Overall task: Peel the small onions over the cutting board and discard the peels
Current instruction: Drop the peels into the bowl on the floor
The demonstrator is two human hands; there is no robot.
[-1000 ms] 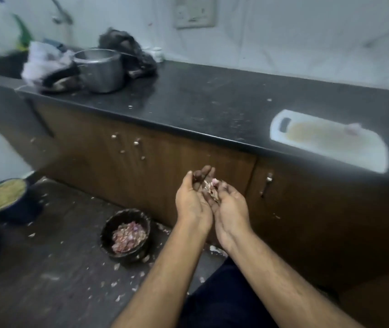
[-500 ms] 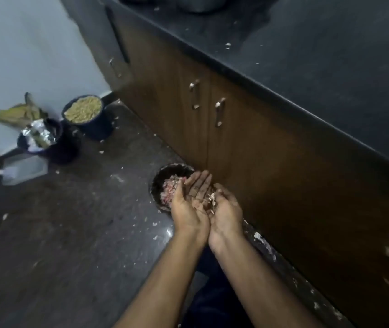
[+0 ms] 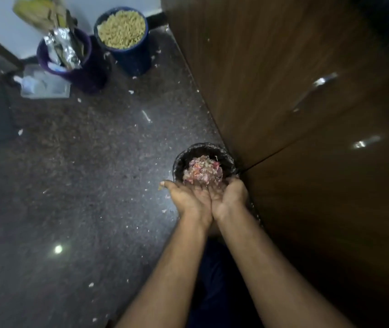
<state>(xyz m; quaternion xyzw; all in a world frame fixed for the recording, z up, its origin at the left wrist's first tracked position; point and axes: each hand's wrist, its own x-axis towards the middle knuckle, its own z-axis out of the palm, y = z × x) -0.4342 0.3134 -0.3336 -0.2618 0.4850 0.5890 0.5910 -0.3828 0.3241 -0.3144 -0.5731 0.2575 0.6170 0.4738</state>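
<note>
Bin [image 3: 181, 159] sits on the floor [image 3: 82, 185], right against the cabinet [image 3: 295, 102] on its right. Peels [image 3: 203, 170] piled inside the bin. Left hand [image 3: 190, 197] and right hand [image 3: 229, 195] side by side, touching, at the bin's near rim. Far back left: tub of grains [image 3: 122, 27] beside the cabinet's end, a second tub [image 3: 70, 65] with foil [image 3: 63, 48] in it just left of that, a flat container [image 3: 44, 85] in front of it. Scraps scattered across the floor.
</note>
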